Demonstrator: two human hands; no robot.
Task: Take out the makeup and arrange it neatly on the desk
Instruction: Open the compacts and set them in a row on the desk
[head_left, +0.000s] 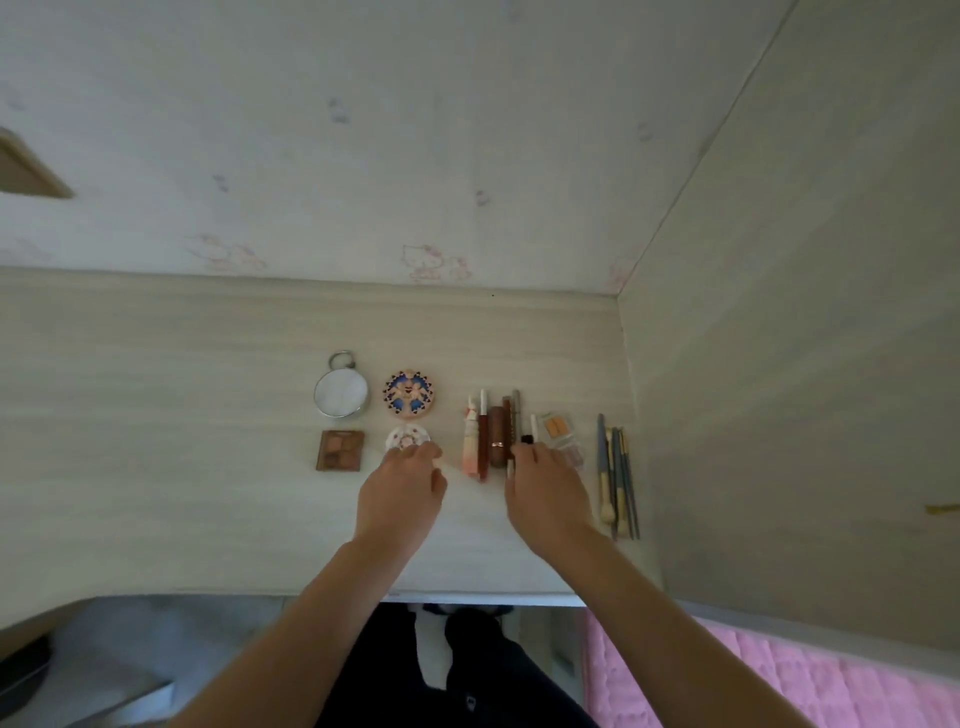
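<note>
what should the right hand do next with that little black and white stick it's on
Probably slide the slim black-and-white stick up and left until it lies parallel against the row of tubes. The right hand has its fingers on it, and it sits lower than the tubes, close to the small orange palette. The left hand is busy at the white round compact.

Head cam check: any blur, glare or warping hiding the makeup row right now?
Head view: soft, even light, no glare; wide-angle bending curves the desk edges; left hand and right hand slightly blurred, covering part of the small round compact and the pens.
</note>
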